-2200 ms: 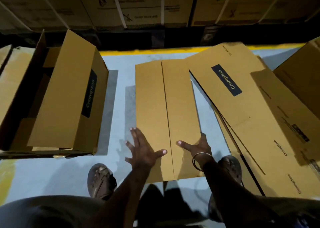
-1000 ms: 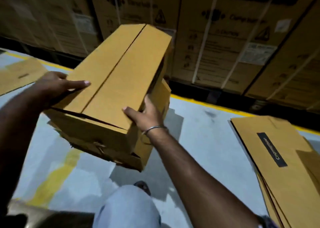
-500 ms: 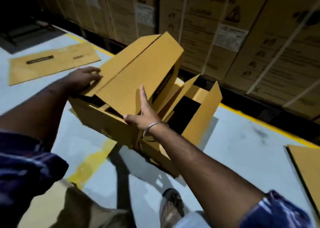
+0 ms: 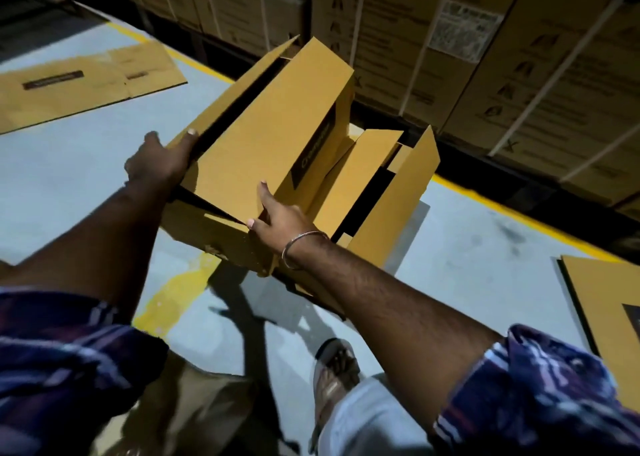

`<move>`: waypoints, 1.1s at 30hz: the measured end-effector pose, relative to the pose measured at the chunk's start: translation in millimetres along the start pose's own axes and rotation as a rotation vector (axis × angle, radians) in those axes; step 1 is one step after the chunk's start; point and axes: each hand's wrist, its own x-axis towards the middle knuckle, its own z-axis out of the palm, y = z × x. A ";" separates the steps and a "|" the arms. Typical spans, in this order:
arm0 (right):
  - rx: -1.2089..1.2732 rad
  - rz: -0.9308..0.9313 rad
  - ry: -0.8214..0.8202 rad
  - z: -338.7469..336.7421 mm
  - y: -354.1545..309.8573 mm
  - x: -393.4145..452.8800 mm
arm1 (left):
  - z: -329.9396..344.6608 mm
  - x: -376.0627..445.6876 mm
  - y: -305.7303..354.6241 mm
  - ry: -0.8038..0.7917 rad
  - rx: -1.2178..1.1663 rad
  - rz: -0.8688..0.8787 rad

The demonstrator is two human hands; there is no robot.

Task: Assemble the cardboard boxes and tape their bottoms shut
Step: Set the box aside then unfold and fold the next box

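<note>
Step in hand looks like stacking: erected box (image 4: pixel 263 143), bottom flaps folded but untaped, is carried over another open box (image 4: pixel 391 192) on the floor (image 4: pixel 69 178). Left hand (image 4: pixel 156 162) grips its left flap edge; right hand (image 4: pixel 280 214) presses flat-fingered on its near right corner. Next: set it down squarely; strapped cartons (image 4: pixel 519 57) are close behind, open floor left and near.

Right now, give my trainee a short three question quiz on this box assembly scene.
1. True or false: the held box has tape along its flap seam.
2. Which hand wears the metal bangle? A. left hand B. right hand
3. Fill in: a flattened carton lies on the ____ at upper left.

Key: 1 false, the seam gapes open with no tape in view. 2 B. 3 floor.
</note>
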 end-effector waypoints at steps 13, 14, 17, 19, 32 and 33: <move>0.005 -0.090 -0.122 -4.2 16.3 8.6 | 72.5 -3.3 17.0 0.073 -0.054 0.212; -0.007 -0.105 -0.129 -5.2 19.0 10.5 | 77.3 -0.1 23.3 0.080 -0.034 0.199; 0.011 -0.095 -0.086 -8.4 26.8 16.7 | 87.7 0.8 31.2 0.105 0.042 0.154; 0.038 -0.063 -0.035 -11.1 34.2 19.2 | 89.0 -3.1 31.2 0.106 0.078 0.146; 0.074 0.019 0.204 -110.7 105.8 -74.3 | 85.2 -158.5 95.6 0.128 0.410 0.270; 0.066 0.025 0.197 -126.0 118.7 -92.3 | 88.5 -180.1 101.3 0.076 0.443 0.327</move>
